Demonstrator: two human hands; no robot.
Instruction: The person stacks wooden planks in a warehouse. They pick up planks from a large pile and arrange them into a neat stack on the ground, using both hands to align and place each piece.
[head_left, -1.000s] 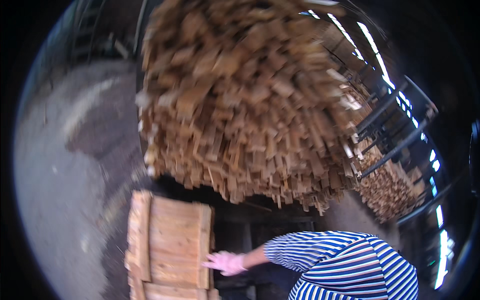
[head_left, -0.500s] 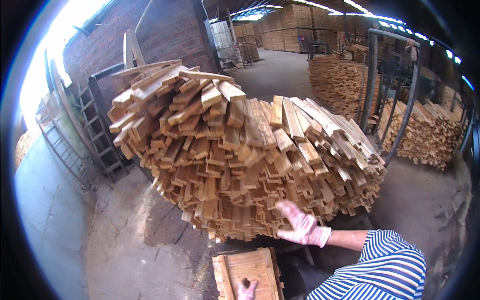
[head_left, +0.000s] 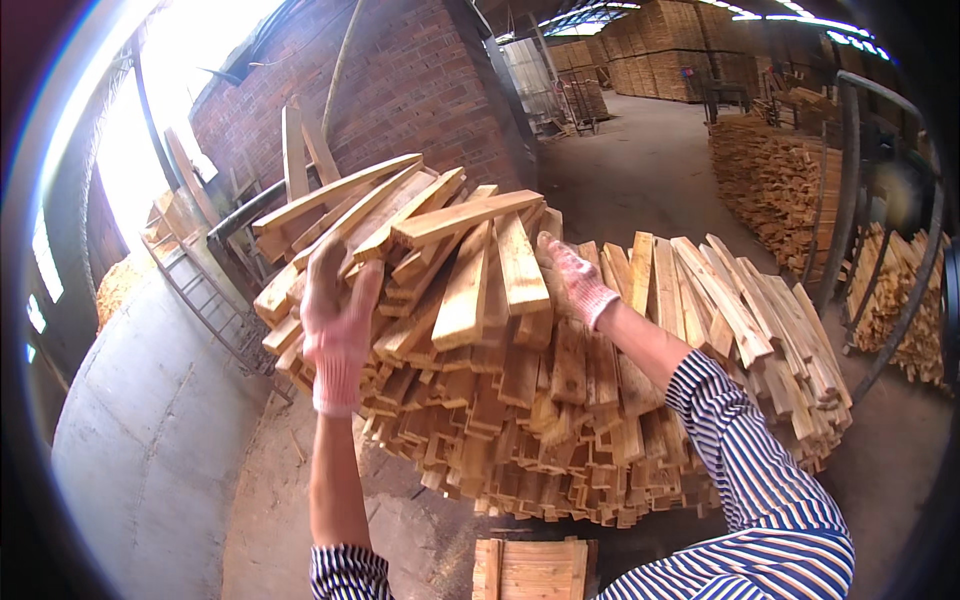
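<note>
A big heap of loose wooden slats (head_left: 560,372) lies in front of me, their cut ends facing me. My left hand (head_left: 338,325), in a pinkish glove, is at the left part of the upper slats, thumb and fingers apart. It overlaps the slat ends; whether it presses on them I cannot tell. Against the right side of the raised upper slats (head_left: 470,285) lies my right hand (head_left: 574,275), gloved alike, fingers stretched away from me. Below the heap, at the lower edge, is a flat panel of wooden boards (head_left: 535,568), with no hand on it.
A metal frame (head_left: 845,200) rises right of the heap, with more slat stacks (head_left: 775,190) beyond. On the left are a pale curved wall (head_left: 150,400) and a ladder-like rack (head_left: 205,300). A brick wall (head_left: 400,95) stands behind; tall timber stacks (head_left: 660,50) are far back.
My right hand has moved up from the heap's lower front to the upper slats. My left hand has left the board panel and come up to the heap's left side. The view has shifted left.
</note>
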